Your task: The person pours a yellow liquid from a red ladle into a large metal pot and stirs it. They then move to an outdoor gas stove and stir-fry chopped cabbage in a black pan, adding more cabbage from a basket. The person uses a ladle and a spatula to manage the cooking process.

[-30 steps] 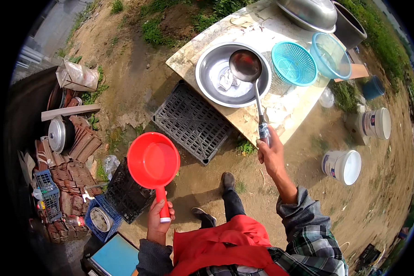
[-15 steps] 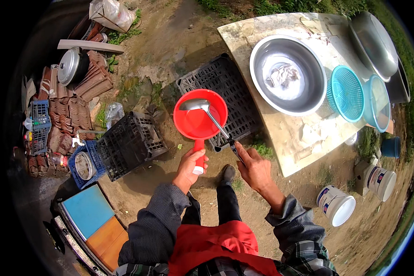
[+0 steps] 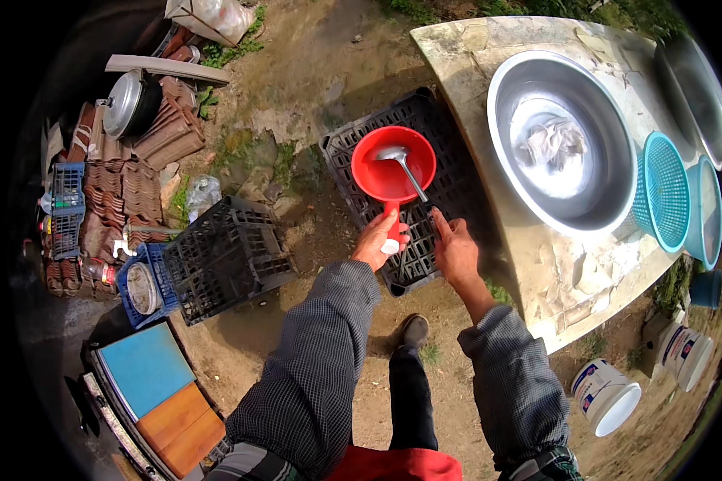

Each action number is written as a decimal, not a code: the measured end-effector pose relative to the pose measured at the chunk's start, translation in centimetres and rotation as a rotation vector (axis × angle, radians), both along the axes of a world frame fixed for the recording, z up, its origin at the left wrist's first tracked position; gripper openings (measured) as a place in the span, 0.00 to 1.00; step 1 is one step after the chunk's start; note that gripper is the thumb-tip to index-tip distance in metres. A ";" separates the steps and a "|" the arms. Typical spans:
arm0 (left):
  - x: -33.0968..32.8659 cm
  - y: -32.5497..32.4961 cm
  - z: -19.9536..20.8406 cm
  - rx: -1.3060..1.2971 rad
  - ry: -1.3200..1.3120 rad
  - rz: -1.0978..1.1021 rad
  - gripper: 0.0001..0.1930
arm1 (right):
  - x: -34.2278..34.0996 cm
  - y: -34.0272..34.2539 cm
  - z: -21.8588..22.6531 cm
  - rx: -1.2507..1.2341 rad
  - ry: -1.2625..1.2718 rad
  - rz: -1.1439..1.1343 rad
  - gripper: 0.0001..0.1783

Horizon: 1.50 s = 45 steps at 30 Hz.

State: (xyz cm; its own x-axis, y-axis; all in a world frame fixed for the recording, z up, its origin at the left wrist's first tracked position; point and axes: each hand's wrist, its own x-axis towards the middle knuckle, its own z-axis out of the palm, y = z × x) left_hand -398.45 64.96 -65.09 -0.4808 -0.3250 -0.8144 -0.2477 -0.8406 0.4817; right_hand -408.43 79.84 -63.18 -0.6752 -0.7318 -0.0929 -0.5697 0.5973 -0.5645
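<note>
My left hand is closed around the handle of a red plastic dipper, held level over a dark plastic crate. A metal ladle slants across the dipper's rim. The ladle's bowl is within the dipper's opening, and its black handle is in my closed right hand. Whether the dipper holds any water is hard to make out. To the right, a large metal basin stands on a pale slab table, with a crumpled whitish cloth lying inside.
Below the dipper lies the crate, beside the table. Turquoise baskets stand right of the basin. White buckets are on the ground at lower right. Another dark crate and roof tiles are at left.
Both hands have reached farther forward, bringing the dipper over the crate. The ladle's bowl has shifted from the dipper's left rim toward its middle. The table and basin appear farther right in view.
</note>
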 end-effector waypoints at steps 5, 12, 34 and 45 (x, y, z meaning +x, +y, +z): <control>1.4 0.0 -3.1 0.018 -0.265 -0.126 0.34 | 0.4 1.1 -5.1 -0.011 -0.008 0.009 0.32; 6.2 1.3 -2.5 -0.027 -0.279 -0.084 0.47 | 1.4 1.9 -5.5 0.018 -0.088 0.031 0.44; 68.9 8.6 28.6 -0.270 -0.161 0.166 0.17 | 46.9 -12.1 32.8 -0.543 -0.895 0.289 0.15; 91.3 6.1 41.5 -0.422 -0.311 0.969 0.17 | 88.0 -35.4 51.6 -0.347 -0.865 1.473 0.17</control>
